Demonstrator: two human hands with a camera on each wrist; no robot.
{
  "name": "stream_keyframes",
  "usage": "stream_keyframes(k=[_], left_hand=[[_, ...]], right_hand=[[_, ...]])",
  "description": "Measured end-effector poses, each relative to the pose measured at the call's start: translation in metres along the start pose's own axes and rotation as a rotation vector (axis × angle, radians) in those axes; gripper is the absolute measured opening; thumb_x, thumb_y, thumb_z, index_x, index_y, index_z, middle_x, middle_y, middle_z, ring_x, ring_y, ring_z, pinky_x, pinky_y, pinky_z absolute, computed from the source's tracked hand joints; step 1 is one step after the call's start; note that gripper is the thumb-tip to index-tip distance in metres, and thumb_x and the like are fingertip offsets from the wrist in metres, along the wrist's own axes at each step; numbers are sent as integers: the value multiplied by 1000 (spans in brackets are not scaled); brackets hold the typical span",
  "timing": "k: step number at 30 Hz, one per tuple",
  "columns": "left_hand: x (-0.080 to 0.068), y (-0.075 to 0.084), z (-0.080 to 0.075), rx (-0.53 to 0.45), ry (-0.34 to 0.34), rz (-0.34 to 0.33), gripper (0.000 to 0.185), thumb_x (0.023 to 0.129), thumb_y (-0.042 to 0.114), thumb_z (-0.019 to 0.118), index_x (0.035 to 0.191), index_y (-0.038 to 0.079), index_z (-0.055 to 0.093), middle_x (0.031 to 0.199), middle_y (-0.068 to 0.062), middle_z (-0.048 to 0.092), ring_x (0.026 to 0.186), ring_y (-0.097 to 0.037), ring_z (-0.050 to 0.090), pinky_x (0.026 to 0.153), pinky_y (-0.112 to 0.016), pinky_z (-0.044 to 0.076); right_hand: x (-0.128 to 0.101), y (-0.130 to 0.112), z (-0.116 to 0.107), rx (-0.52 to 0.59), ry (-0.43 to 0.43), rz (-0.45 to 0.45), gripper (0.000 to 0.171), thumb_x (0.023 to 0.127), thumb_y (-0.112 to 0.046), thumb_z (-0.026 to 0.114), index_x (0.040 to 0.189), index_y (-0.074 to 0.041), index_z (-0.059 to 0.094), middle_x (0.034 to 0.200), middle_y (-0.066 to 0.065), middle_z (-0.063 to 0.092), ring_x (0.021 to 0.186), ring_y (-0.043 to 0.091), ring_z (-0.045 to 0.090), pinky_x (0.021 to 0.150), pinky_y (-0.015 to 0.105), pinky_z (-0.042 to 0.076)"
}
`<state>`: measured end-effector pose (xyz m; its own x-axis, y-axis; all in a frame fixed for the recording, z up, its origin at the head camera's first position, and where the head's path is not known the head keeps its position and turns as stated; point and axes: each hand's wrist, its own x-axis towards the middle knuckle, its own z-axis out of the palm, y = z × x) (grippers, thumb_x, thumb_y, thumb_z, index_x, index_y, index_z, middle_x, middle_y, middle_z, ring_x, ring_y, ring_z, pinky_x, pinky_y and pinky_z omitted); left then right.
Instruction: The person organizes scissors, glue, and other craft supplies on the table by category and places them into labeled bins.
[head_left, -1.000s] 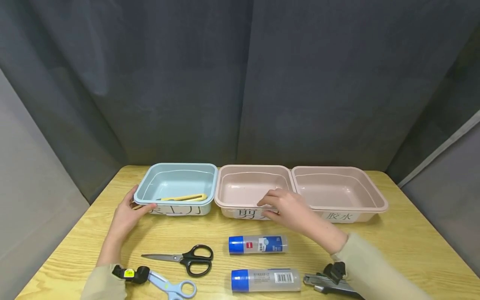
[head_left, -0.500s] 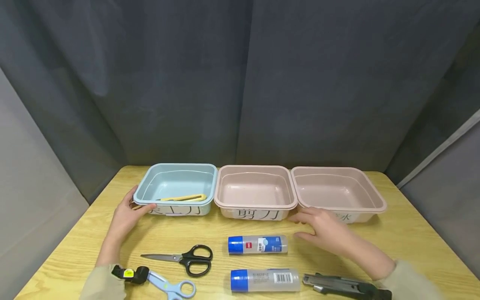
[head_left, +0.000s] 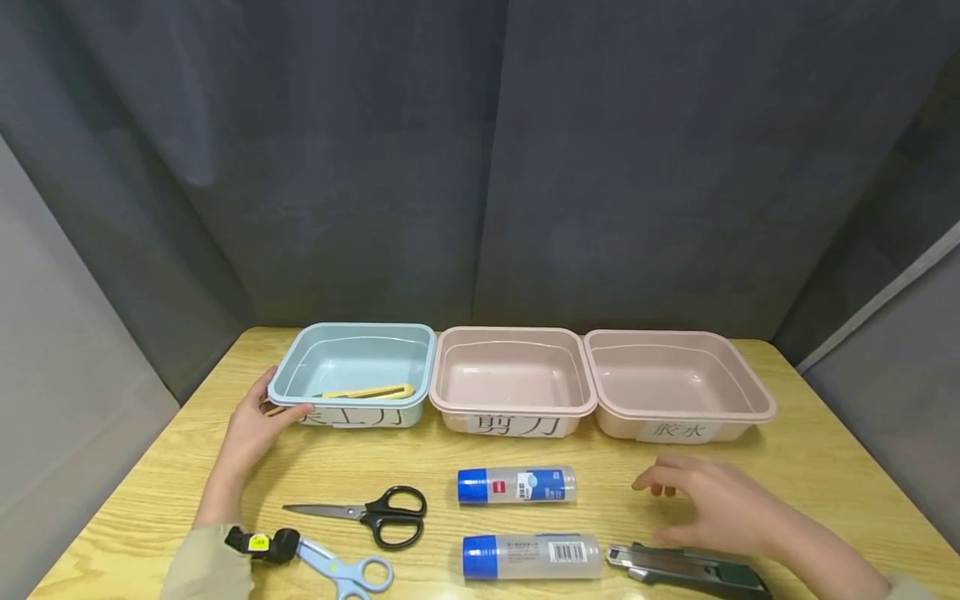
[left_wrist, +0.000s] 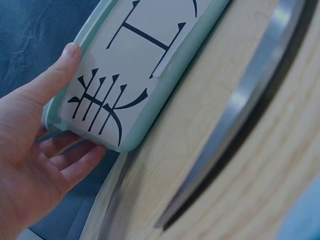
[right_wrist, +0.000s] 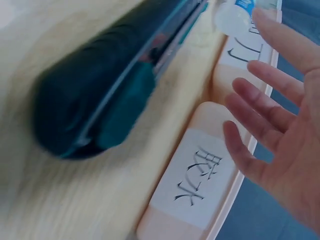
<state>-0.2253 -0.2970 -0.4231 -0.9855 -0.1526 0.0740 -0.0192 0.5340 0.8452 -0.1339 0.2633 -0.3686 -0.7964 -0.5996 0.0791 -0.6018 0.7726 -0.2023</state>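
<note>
My left hand (head_left: 251, 429) holds the near left corner of the light blue bin (head_left: 345, 333); its thumb lies along the front rim, and the fingers go round the end wall in the left wrist view. A yellow utility knife (head_left: 375, 392) lies inside that bin. My right hand (head_left: 720, 508) hovers with parted, slightly bent fingers and nothing in them. Just below it in the head view lies a dark green utility knife (head_left: 697, 572) with a metal nose, its middle partly overlapped by the palm. The right wrist view shows this knife large in the foreground.
Two pink bins, one in the middle (head_left: 513, 333) and one on the right (head_left: 660, 337), stand beside the blue one. Two blue-capped glue bottles (head_left: 536, 484) (head_left: 543, 557), black-handled scissors (head_left: 393, 517) and light blue scissors (head_left: 348, 573) lie in front on the wooden table (head_left: 187, 450).
My right hand has moved from the middle bin's front rim rightward and toward me, to over the dark green knife. The left hand has stayed at the blue bin.
</note>
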Motion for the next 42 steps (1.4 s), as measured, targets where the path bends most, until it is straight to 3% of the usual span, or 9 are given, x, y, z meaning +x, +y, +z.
stream_keyframes(k=[4, 8, 19, 25, 34, 42], left_hand=[[0, 1, 1, -2, -7, -3, 100, 77, 43, 70, 147, 10, 8, 145, -23, 26, 126, -40, 36, 100, -52, 32], [0, 1, 1, -1, -5, -7, 100, 76, 44, 70, 147, 10, 8, 145, -23, 26, 126, -40, 36, 100, -52, 32], [-1, 1, 2, 3, -6, -11, 100, 76, 45, 69, 147, 11, 7, 146, -23, 25, 126, -40, 35, 100, -52, 32], [-1, 1, 1, 14, -1, -12, 100, 76, 46, 69, 147, 12, 8, 145, -23, 26, 125, -40, 35, 99, -53, 32], [-1, 1, 0, 12, 2, -15, 100, 76, 46, 69, 147, 12, 7, 146, -22, 25, 126, -40, 34, 100, -53, 31], [0, 1, 0, 19, 2, -15, 101, 76, 47, 69, 147, 12, 7, 146, -22, 24, 126, -40, 35, 100, -53, 31]], right_hand=[[-11, 6, 4, 92, -162, 73, 56, 60, -58, 74, 105, -27, 58, 88, -18, 49, 76, -1, 47, 58, 23, 41], [-20, 14, 11, 162, -269, 132, 61, 57, -58, 75, 107, -30, 54, 92, -15, 47, 75, 0, 45, 57, 23, 40], [-38, 25, 20, 310, -428, 291, 64, 58, -56, 77, 112, -28, 53, 91, -7, 46, 74, 3, 44, 61, 23, 40], [-42, 31, 24, 368, -461, 345, 53, 61, -44, 80, 106, -31, 54, 94, -5, 48, 77, 6, 46, 65, 25, 43], [-43, 31, 24, 421, -436, 274, 39, 62, -19, 77, 92, -31, 55, 86, -6, 48, 73, 3, 43, 59, 21, 36], [-39, 35, 20, 305, -376, 195, 40, 63, -20, 75, 94, -32, 53, 86, -11, 48, 73, 0, 43, 62, 22, 40]])
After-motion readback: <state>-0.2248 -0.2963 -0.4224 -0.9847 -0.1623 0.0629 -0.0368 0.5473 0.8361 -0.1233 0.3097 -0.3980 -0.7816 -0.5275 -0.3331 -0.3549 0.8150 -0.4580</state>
